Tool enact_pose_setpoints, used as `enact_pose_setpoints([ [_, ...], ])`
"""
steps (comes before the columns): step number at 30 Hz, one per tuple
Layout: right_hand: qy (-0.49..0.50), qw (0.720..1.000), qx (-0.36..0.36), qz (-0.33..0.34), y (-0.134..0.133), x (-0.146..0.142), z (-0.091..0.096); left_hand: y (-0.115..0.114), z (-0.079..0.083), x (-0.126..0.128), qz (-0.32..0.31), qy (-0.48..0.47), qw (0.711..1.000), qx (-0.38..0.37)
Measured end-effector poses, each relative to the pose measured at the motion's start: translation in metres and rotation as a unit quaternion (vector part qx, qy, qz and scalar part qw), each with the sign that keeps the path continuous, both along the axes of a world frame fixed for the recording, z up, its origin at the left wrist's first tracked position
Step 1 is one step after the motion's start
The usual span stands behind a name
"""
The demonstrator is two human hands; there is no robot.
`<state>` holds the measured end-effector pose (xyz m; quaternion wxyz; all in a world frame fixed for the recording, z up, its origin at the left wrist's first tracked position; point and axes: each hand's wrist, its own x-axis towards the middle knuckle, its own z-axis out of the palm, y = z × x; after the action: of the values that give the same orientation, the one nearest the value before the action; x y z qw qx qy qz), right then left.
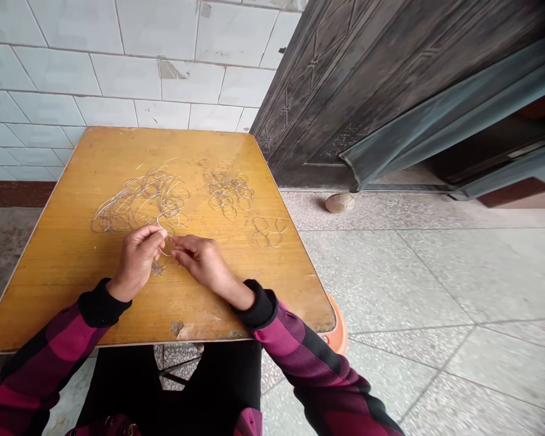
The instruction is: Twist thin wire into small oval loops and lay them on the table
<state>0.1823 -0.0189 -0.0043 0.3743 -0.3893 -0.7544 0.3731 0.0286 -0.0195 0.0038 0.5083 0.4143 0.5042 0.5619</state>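
Note:
My left hand (138, 260) and my right hand (200, 260) hover close together over the yellow wooden tabletop (54, 284), their fingertips pinching a thin silver wire loop (166, 245). Just beyond my left hand lies a large tangled pile of fine wire loops (140, 200). A smaller cluster of wire rings (228, 191) sits to its right. Farther right, a few separate wire rings (269, 232) lie apart from the cluster. The thin wire is hard to follow where my fingers cover it.
The table's veneer is chipped near the front edge (177, 329). An orange plastic basin (338, 330) pokes out beyond the right corner. A dark metal door (345, 91) stands to the right, a tiled wall (118, 79) behind, and a small round object (339, 203) lies on the floor.

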Motion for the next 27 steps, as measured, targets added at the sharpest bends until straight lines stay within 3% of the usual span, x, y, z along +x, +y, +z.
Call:
enact_pose_setpoints([
  [4, -0.039, 0.998, 0.049, -0.003, -0.001, 0.0, 0.006, -0.001, -0.003, 0.001, 0.003, 0.01, 1.0, 0.005],
  [11, -0.007, 0.998, -0.042, -0.043, 0.001, 0.0, 0.008, -0.004, -0.006, 0.004, 0.002, 0.036, 0.999, 0.019],
  [21, 0.034, 0.995, -0.069, -0.065, -0.001, -0.007, 0.003, -0.004, -0.009, 0.007, 0.026, 0.044, 0.998, 0.032],
  [24, 0.082, 0.991, -0.087, -0.062, 0.007, -0.003, 0.0, -0.005, -0.007, 0.005, 0.007, 0.047, 0.998, 0.028],
  [27, 0.166, 0.977, -0.108, -0.075, 0.017, 0.005, 0.0, -0.007, -0.006, 0.004, -0.052, 0.074, 0.996, 0.016],
])
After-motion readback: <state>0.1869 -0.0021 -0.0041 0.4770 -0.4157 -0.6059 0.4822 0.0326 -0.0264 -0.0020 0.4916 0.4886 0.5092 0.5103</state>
